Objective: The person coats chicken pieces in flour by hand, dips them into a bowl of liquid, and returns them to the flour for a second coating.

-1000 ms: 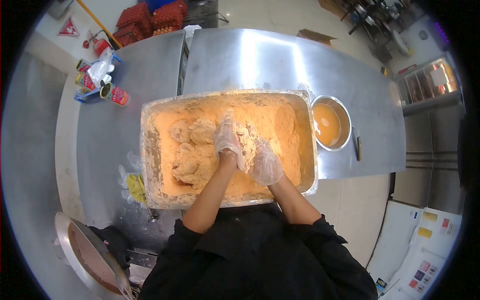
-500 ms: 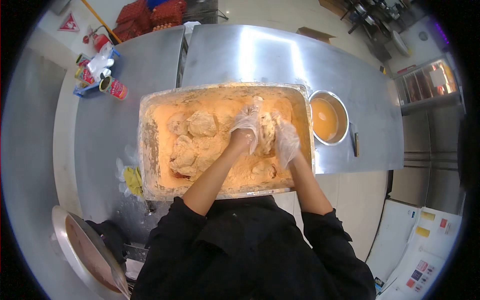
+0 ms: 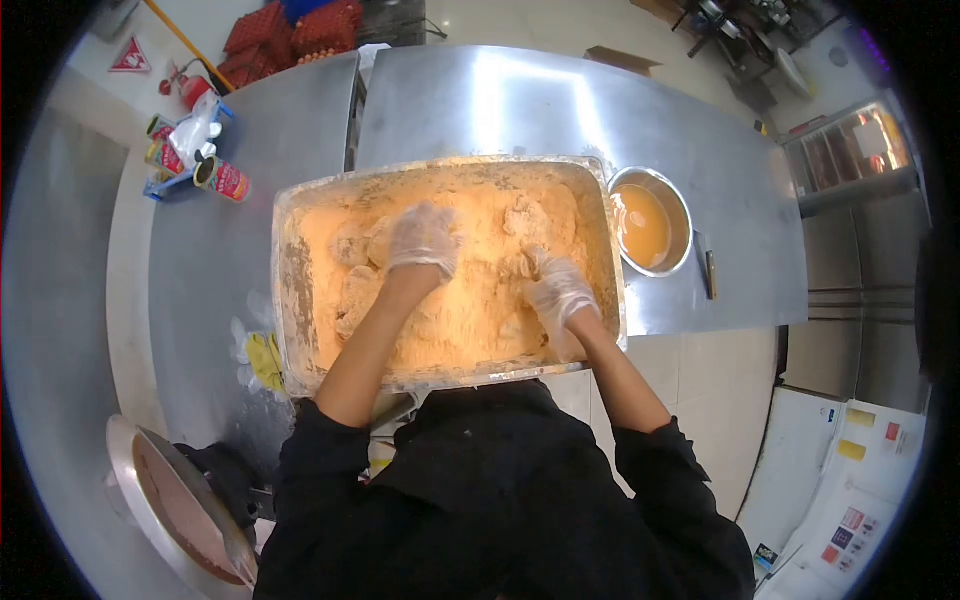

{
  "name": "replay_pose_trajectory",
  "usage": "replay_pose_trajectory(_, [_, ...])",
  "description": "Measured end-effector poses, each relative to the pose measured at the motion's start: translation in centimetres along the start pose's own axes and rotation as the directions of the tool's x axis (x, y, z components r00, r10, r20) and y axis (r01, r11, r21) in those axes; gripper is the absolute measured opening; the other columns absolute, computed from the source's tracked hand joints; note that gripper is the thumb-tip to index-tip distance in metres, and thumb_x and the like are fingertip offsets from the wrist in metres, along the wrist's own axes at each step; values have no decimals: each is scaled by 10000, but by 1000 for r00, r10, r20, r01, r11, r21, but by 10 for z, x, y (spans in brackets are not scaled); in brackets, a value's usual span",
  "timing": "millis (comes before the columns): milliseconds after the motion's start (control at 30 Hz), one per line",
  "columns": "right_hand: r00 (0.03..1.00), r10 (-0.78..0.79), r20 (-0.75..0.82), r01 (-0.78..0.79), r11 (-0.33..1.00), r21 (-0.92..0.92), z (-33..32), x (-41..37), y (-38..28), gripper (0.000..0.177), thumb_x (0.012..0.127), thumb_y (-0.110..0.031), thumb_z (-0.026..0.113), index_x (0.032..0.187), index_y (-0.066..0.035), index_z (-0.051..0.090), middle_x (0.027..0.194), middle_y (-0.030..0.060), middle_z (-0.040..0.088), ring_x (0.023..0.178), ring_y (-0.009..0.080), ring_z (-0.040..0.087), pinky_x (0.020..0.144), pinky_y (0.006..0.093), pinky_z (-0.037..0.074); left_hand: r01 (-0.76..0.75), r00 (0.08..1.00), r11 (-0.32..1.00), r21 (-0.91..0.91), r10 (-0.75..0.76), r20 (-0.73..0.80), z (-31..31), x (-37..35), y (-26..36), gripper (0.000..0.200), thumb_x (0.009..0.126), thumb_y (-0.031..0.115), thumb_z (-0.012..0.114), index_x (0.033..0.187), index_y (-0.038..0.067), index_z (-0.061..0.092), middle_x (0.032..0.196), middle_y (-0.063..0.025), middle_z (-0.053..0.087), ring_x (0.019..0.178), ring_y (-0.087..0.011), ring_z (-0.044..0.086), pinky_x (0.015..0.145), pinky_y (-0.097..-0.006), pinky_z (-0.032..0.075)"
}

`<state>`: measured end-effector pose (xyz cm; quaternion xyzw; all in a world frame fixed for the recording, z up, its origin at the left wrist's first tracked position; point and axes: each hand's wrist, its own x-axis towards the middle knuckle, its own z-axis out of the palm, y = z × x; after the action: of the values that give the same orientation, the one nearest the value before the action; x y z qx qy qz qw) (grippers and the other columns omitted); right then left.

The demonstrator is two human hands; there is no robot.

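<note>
Head view looks down on a long metal tray point(image 3: 292, 270), which stands on the metal table point(image 3: 720, 160) and contains orange-coloured powder point(image 3: 475, 335). I take the tray's middle as the clock centre. Both hands wear clear thin gloves. The left hand point(image 3: 424, 240) is near 11 o'clock, back side up, over the coated pieces; it is blurred, and I cannot tell whether its fingers grip something. The right hand point(image 3: 562, 290) is toward 3 to 4 o'clock, its fingers bent beside a coated lump point(image 3: 514, 267); whether it holds this lump, I cannot tell. One more coated piece point(image 3: 525, 217) lies at 2 o'clock, apart from the other pieces point(image 3: 355, 298), which lie in the powder toward 9 o'clock. Outside the tray, just beside its wall at 2 to 3 o'clock, stands a steel bowl point(image 3: 681, 222) with yellow-orange liquid. A yellow cloth point(image 3: 265, 360) is near the tray at 8 o'clock, and a labelled can point(image 3: 222, 180) at 10 o'clock.
</note>
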<state>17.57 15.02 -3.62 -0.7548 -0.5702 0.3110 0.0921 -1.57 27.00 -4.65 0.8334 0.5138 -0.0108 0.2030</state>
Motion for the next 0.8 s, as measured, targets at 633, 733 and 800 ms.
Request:
replay_pose_trajectory(633, [990, 41, -138, 73, 686, 724, 11, 9, -53, 230, 903, -141, 581, 1068, 19, 582, 1037, 92, 650, 810, 146, 600, 710, 305, 489, 180, 963, -178, -967, -169, 211, 60, -17, 33, 326, 1006, 295, 466, 1181, 25, 519, 868, -34, 566, 773, -139, 571, 647, -271, 473])
replay_pose_trajectory(733, [950, 135, -282, 241, 263, 934, 44, 23, -42, 283, 911, -147, 585, 1146, 9, 566, 1061, 104, 645, 883, 147, 596, 772, 314, 482, 15, 953, -288, -957, -286, 101, 29, -26, 60, 349, 1005, 358, 462, 1140, 46, 545, 839, -31, 558, 714, -135, 557, 606, -269, 461])
replay_pose_trajectory(800, [909, 284, -304, 219, 295, 930, 66, 28, -46, 326, 916, -138, 573, 1210, 1, 547, 1097, 116, 636, 955, 168, 586, 840, 329, 466, 82, 917, -114, -990, -381, 120, 32, -16, 62, 383, 999, 406, 451, 1113, 55, 556, 818, -30, 552, 684, -131, 547, 577, -268, 449])
